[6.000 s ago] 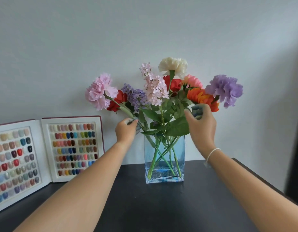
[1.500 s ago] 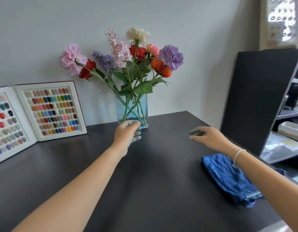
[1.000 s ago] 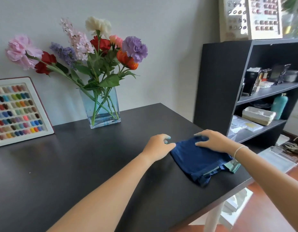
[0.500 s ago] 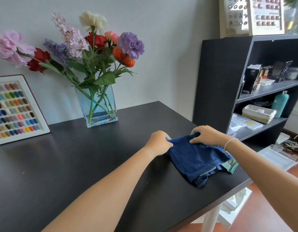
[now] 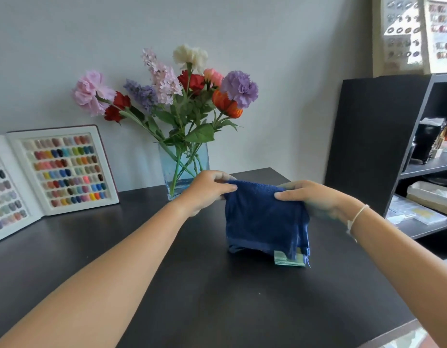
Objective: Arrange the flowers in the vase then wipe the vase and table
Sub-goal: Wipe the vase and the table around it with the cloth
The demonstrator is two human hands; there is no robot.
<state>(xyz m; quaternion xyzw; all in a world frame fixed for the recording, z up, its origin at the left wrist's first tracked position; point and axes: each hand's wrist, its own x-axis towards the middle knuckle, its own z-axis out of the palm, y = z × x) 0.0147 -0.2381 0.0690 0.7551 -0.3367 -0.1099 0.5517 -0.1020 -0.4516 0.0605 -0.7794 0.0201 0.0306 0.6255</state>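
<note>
Both hands are holding up a dark blue cloth (image 5: 263, 217) over the black bench (image 5: 217, 297). The left hand (image 5: 207, 190) is pinching the top edge of the cloth at its 10 o'clock corner, and the right hand (image 5: 310, 197) is gripping the top edge at the 2 o'clock corner, so the two hands are apart with the cloth stretched between them. The cloth is hanging down, folded, and its lower edge is touching the bench or hanging just above it; I cannot tell which. A pale green tag or layer (image 5: 288, 259) is showing at its 5 o'clock corner.

The glass vase (image 5: 183, 169) is standing upright at 12 o'clock on the bench, near the wall, partly hidden behind the left hand. It is holding the flowers (image 5: 177, 91), pink, red, lilac, cream and orange. At 9 o'clock an open colour sample book (image 5: 64, 169) is leaning against the wall. At 3 o'clock a dark shelf (image 5: 368, 146) is standing beside the bench.
</note>
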